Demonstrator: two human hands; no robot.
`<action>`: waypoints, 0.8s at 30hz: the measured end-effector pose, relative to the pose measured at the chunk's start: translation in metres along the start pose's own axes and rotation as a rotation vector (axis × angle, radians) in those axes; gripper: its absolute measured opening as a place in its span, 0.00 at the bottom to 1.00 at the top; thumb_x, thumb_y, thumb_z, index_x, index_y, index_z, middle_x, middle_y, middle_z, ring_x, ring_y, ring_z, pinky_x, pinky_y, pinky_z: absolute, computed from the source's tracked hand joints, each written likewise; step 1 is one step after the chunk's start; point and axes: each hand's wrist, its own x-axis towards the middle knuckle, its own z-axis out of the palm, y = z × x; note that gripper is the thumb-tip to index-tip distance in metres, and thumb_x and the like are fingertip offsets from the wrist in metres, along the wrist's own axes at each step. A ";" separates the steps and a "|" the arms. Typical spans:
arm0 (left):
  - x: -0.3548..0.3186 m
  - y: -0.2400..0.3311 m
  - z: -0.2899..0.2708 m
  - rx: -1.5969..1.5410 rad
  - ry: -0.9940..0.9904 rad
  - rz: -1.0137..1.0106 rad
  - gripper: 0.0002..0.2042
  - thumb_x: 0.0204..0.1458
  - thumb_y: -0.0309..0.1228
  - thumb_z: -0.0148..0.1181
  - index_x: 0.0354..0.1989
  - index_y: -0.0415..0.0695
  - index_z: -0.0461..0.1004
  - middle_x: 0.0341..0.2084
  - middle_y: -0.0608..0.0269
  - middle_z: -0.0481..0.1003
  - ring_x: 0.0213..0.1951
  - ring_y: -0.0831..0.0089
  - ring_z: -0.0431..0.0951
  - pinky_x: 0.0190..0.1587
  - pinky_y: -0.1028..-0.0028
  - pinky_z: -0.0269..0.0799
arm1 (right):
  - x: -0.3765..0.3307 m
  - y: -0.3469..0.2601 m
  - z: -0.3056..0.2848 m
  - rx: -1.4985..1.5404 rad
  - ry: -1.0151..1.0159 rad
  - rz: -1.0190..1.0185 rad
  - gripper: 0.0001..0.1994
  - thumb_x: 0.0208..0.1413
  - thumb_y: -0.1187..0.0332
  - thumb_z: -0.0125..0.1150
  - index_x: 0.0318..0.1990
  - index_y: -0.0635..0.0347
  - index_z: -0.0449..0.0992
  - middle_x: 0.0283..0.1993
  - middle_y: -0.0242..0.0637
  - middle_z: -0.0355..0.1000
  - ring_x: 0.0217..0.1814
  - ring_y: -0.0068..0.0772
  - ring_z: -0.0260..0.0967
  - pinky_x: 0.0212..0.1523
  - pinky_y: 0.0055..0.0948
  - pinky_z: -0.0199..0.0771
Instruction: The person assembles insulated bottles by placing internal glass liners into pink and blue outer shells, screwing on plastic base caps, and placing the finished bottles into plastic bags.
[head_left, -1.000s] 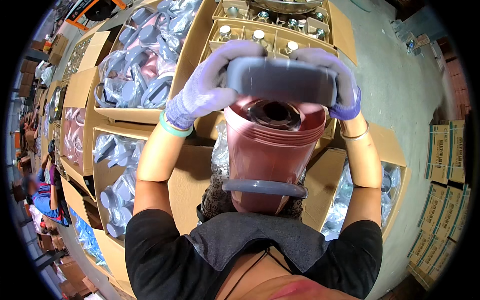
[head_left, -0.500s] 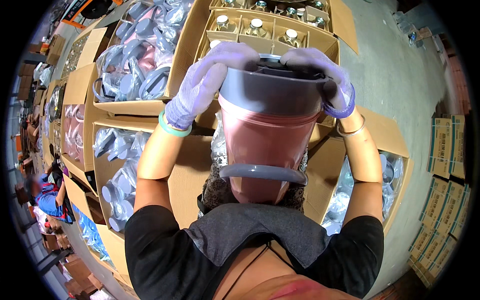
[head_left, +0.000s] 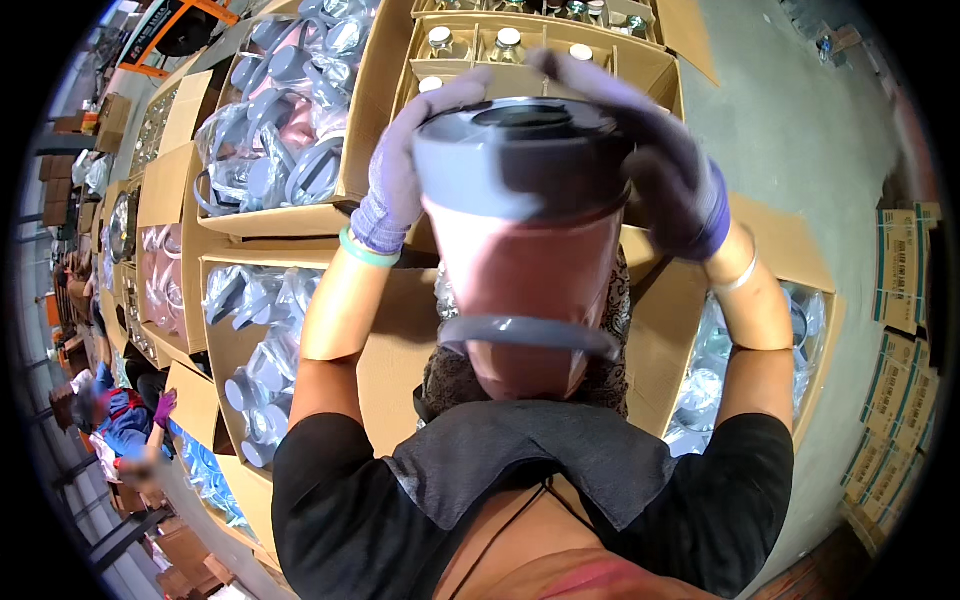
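A tall pink tumbler (head_left: pixel 515 290) with a grey band near its base is held up close in front of me, a grey lid (head_left: pixel 510 165) on its top. My left hand (head_left: pixel 400 165), in a purple glove, grips the left side of the lid and rim. On the right side my right hand (head_left: pixel 660 160), also gloved, wraps over the lid. Both hands look blurred with motion.
Open cardboard boxes surround me: one with bagged grey lids (head_left: pixel 285 115) at upper left, one with glass jars (head_left: pixel 500 40) at the top, more bagged parts (head_left: pixel 255 350) at left and right (head_left: pixel 715 370). Another person (head_left: pixel 115 420) crouches far left. Stacked cartons (head_left: pixel 900 330) line the right.
The tumbler has come up closer to the camera and the grey lid, held above its open mouth before, now sits on the rim under both hands.
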 end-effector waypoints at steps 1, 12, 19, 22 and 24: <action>0.004 0.008 0.007 0.080 0.014 0.042 0.22 0.67 0.35 0.32 0.49 0.32 0.73 0.61 0.46 0.67 0.58 0.60 0.71 0.63 0.65 0.64 | 0.000 0.010 -0.004 0.053 0.012 0.046 0.26 0.63 0.58 0.46 0.65 0.63 0.65 0.65 0.49 0.64 0.68 0.47 0.61 0.67 0.37 0.59; 0.012 -0.004 0.012 -0.009 -0.091 -0.103 0.21 0.67 0.33 0.34 0.57 0.32 0.68 0.51 0.50 0.74 0.53 0.62 0.74 0.59 0.67 0.67 | 0.006 0.025 -0.005 -0.153 -0.071 -0.130 0.15 0.63 0.63 0.52 0.51 0.61 0.75 0.52 0.47 0.74 0.51 0.48 0.74 0.51 0.38 0.75; -0.022 0.065 0.072 1.213 -0.301 0.616 0.15 0.55 0.25 0.49 0.50 0.32 0.71 0.51 0.45 0.73 0.51 0.49 0.73 0.55 0.58 0.66 | -0.033 0.094 0.014 0.585 0.193 0.275 0.18 0.64 0.59 0.47 0.50 0.62 0.78 0.55 0.45 0.75 0.55 0.37 0.74 0.58 0.33 0.72; -0.016 0.057 0.069 1.144 -0.280 0.628 0.15 0.57 0.26 0.47 0.50 0.34 0.72 0.54 0.46 0.72 0.53 0.52 0.72 0.58 0.61 0.65 | -0.034 0.081 0.014 0.447 0.180 0.204 0.18 0.62 0.61 0.50 0.51 0.63 0.76 0.55 0.44 0.75 0.56 0.38 0.73 0.58 0.36 0.72; -0.009 0.029 0.046 0.841 -0.132 0.510 0.16 0.60 0.28 0.45 0.51 0.35 0.72 0.54 0.48 0.72 0.53 0.56 0.73 0.59 0.64 0.64 | -0.026 0.038 0.001 0.037 0.101 0.155 0.18 0.59 0.63 0.56 0.53 0.62 0.75 0.55 0.45 0.74 0.56 0.39 0.73 0.58 0.39 0.71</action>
